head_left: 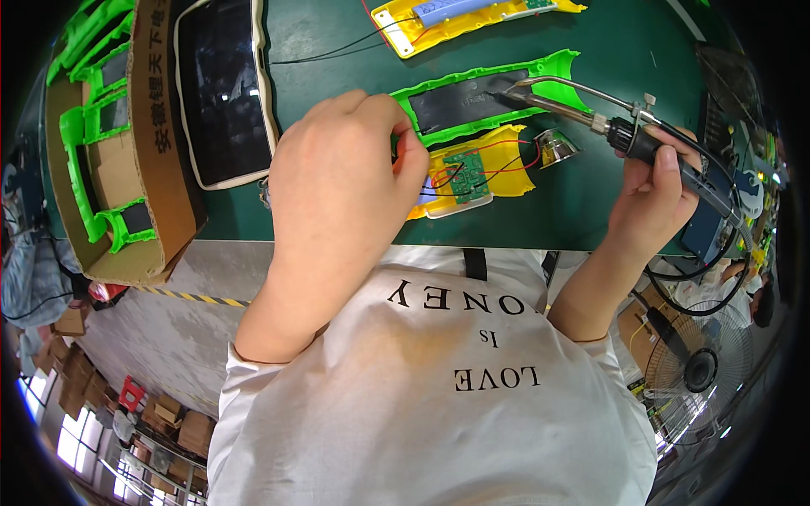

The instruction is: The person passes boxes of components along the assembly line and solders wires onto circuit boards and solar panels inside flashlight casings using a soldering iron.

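Head view shows soldering in hand: the left hand (337, 181) pinches wires at the circuit board (464, 175), frame centre; the right hand (658, 198) grips the soldering iron (582, 114), whose tip likely needs lowering onto the board.

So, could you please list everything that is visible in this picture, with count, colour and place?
table: one, dark green, upper half
yellow shell: one, with a green circuit board and red and black wires, at the table's near edge
green shell: one, with a dark panel, behind the yellow shell
second yellow shell: one, holding a blue part, top edge
reflector: one, silver, right of the yellow shell
soldering iron: one, metal with black handle, tip over the green shell
white tray: one, dark inside, left
cardboard box: one, brown, holding green shells, far left
fan: one, black, lower right
left hand: pinching wires at the board
right hand: gripping the iron's handle
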A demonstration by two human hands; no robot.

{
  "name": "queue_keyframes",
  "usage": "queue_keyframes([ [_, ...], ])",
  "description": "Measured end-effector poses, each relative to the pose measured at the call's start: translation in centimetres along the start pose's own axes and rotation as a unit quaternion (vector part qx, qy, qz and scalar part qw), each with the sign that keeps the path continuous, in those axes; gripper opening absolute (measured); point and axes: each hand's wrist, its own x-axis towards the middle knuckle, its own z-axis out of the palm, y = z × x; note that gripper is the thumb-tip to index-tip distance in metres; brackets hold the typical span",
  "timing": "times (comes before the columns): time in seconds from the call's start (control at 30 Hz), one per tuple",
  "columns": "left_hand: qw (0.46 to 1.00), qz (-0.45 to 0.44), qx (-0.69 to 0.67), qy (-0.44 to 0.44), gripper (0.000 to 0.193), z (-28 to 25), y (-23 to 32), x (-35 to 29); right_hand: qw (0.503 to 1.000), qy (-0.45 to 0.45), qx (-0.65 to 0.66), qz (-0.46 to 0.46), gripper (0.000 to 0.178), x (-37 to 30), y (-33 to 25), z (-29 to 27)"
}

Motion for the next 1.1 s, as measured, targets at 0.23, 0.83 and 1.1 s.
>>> queue_keyframes([
  [0.23,1.000,0.004,0.001,0.001,0.005,-0.1,0.1,0.1,1.000,0.000,0.025,0.012,0.017,0.5,0.7,-2.0],
  [0.83,1.000,0.001,0.006,0.005,0.005,0.1,0.2,0.0,0.995,-0.084,-0.043,0.015,0.016,-0.5,-0.8,0.0],
  [1.1,1.000,-0.003,0.016,0.003,0.006,0.0,0.3,-0.1,0.978,-0.203,0.030,0.026,0.010,-0.8,-0.9,2.1],
])
